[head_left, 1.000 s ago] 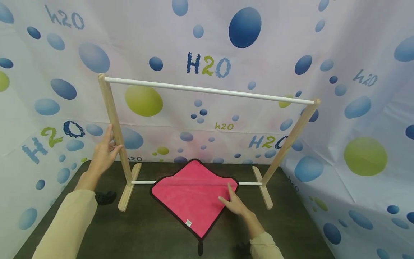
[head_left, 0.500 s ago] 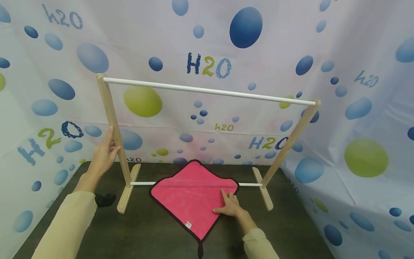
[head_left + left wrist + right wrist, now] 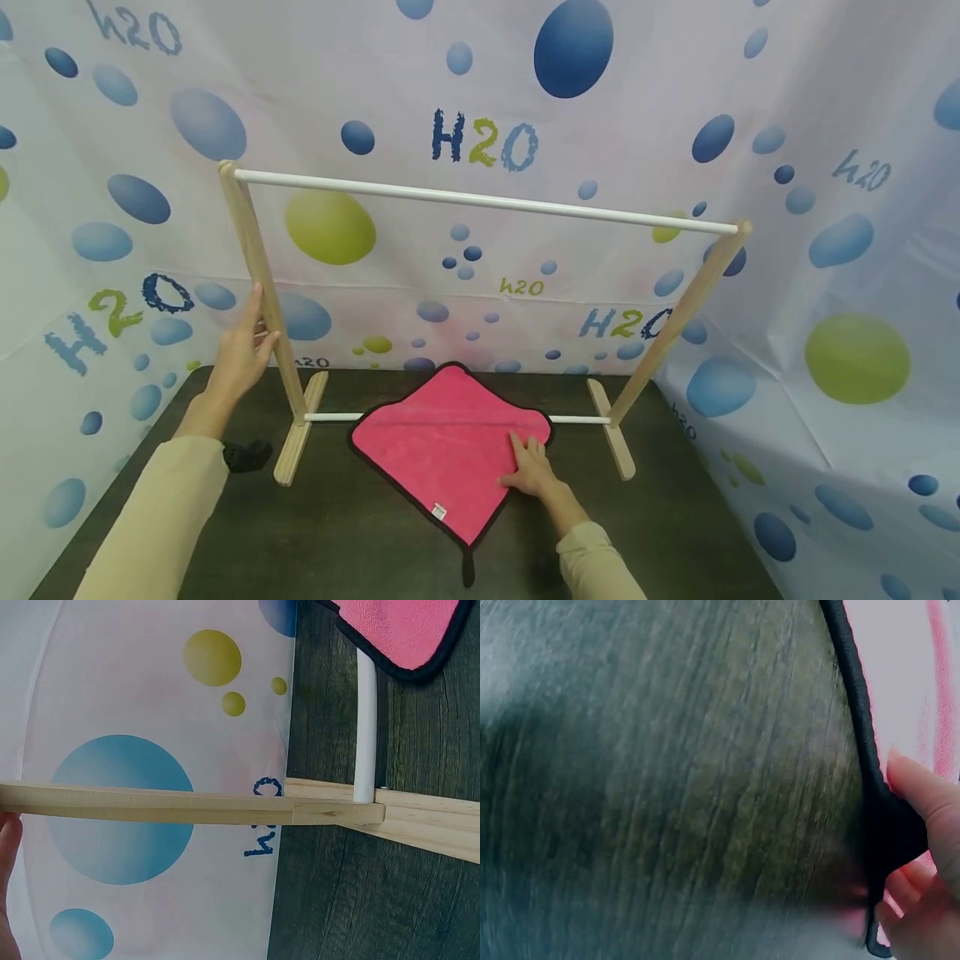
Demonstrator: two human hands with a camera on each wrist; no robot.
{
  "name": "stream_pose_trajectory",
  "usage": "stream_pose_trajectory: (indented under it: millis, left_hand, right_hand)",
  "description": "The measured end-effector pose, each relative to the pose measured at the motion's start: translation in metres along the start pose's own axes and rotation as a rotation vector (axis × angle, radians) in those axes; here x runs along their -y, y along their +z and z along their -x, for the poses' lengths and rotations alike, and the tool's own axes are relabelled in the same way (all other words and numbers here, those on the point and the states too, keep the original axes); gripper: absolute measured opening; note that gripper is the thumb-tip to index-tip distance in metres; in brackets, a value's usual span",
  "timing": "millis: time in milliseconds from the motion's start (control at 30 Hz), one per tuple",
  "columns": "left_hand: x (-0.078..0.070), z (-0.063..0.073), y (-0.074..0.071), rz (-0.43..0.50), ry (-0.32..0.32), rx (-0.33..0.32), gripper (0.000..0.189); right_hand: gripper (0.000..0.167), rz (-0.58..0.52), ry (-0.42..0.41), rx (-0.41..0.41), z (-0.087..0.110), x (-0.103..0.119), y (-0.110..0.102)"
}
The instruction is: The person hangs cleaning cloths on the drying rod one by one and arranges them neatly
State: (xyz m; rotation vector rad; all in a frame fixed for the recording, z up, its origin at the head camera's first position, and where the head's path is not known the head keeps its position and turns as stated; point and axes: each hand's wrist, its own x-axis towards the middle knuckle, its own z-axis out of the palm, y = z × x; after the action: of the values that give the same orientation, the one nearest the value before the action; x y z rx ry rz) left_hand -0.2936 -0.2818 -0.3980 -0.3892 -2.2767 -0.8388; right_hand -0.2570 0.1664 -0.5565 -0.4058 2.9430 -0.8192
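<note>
A pink cloth (image 3: 435, 450) with black edging, a white tag and a black hanging loop lies over the lower white rod of a wooden rack. My left hand (image 3: 240, 354) holds the rack's left post (image 3: 262, 275), index finger pointing up along it and thumb at its front. In the left wrist view only part of that hand (image 3: 7, 877) shows beside the post. At the cloth's right side, my right hand (image 3: 534, 471) pinches the edge, which bulges dark between thumb and fingers in the right wrist view; its index finger reaches over the pink face.
The rack's upper white rod (image 3: 480, 200) spans between the left post and the right post (image 3: 678, 325). Wooden feet (image 3: 611, 429) stand on the dark table (image 3: 337, 533). Behind hangs a white sheet (image 3: 420, 242) printed with blue and green spots.
My right hand has moved a little left onto the cloth and its fingers have closed at the edge. The left hand stays at the post. The head view has shifted slightly.
</note>
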Motion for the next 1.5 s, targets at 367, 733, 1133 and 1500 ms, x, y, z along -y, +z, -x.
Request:
stream_pose_trajectory:
  millis: [367,733,1133,1500]
  left_hand:
    - [0.002,0.002,0.0,-0.006,0.007,-0.027,0.086]
    - [-0.003,0.001,0.005,-0.008,-0.001,-0.05,0.087]
    - [-0.003,0.0,0.004,-0.002,-0.006,-0.05,0.086]
    - [-0.004,-0.002,0.004,-0.011,-0.027,-0.046,0.083]
  right_hand:
    - [0.069,-0.053,-0.041,0.048,-0.003,0.006,-0.002]
    - [0.045,-0.051,-0.097,-0.017,-0.007,-0.002,-0.006]
    - [0.009,0.01,-0.338,-0.24,-0.125,-0.206,0.137]
    - [0.017,-0.222,-0.257,-0.42,-0.035,-0.004,-0.008]
